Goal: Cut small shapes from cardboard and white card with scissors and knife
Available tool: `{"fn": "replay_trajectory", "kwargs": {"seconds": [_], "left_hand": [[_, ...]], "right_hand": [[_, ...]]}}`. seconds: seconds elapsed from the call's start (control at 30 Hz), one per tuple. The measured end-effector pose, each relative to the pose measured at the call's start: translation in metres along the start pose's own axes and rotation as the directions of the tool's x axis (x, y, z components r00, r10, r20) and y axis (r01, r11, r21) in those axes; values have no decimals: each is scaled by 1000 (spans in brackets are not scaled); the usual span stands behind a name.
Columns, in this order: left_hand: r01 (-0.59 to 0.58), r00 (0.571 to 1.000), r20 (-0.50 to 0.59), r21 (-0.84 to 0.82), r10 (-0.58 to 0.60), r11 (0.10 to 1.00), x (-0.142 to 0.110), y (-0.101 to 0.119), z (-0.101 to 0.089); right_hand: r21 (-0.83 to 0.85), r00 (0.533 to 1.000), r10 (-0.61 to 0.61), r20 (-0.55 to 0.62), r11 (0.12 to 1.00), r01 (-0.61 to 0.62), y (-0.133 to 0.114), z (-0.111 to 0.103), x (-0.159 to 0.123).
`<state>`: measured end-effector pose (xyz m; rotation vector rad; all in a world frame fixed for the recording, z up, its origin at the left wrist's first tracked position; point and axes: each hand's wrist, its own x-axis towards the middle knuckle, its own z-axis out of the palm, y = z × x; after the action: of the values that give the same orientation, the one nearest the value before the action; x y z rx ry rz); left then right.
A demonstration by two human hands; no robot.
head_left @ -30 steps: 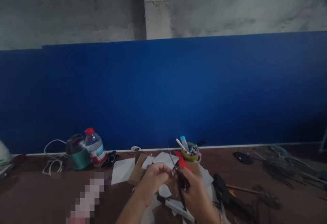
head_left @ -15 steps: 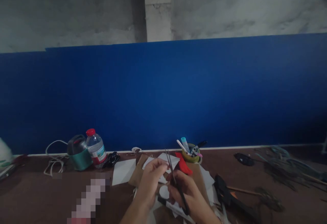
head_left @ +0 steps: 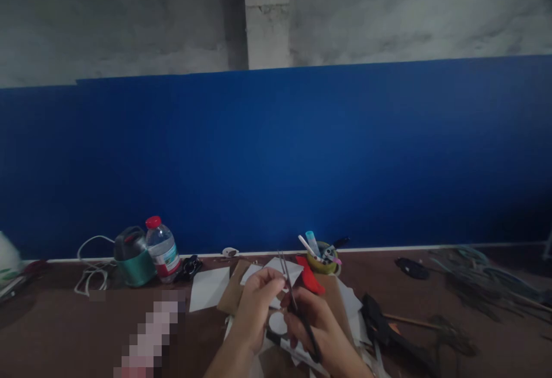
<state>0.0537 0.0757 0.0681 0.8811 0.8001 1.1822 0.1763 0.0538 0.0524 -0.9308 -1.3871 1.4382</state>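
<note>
My right hand (head_left: 318, 316) is closed round a pair of dark-handled scissors (head_left: 310, 335), whose thin blades point up and away from me, slightly parted. Just left of the blades, my left hand (head_left: 259, 297) is closed in a pinch; whatever lies between its fingertips is too small to make out. Behind and under both hands are white paper pieces (head_left: 274, 264) and brown cardboard (head_left: 332, 294). A round white disc (head_left: 278, 323) and a white tube-like item with a black end (head_left: 297, 349) lie below the hands, partly covered by them.
A red piece (head_left: 309, 277) lies before a yellow-green pen holder (head_left: 323, 264). To the right are a black glue gun (head_left: 379, 326) and a tangle of wires (head_left: 478, 280). A red-capped bottle (head_left: 163, 254), a green-and-grey container (head_left: 134, 260) and a white cable (head_left: 91, 274) stand left.
</note>
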Motion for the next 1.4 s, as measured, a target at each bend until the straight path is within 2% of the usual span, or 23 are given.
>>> {"fn": "replay_trajectory", "kwargs": {"seconds": [0.47,0.7,1.1,1.23,1.4], "left_hand": [[7,999,-38,25,-6,1000,-1,-5,1],[5,999,-40,17,-4,1000,-1,-2,2],[-6,998,-69,40,9,999,-1,-1,3],[-51,997,-59,45,53,998,1,0,1],[-44,996,-69,80,50,996,2,-2,-2]], "right_hand": [[-51,998,-51,-22,997,50,3,-1,-1],[-38,1000,0,-30,999,-1,0,0,-3],[-70,999,-23,-29,997,21,10,-4,-1],[-118,1000,10,-20,993,-12,6,-8,-1],[-107,999,32,-12,994,-34,-1,-7,-2]]}}
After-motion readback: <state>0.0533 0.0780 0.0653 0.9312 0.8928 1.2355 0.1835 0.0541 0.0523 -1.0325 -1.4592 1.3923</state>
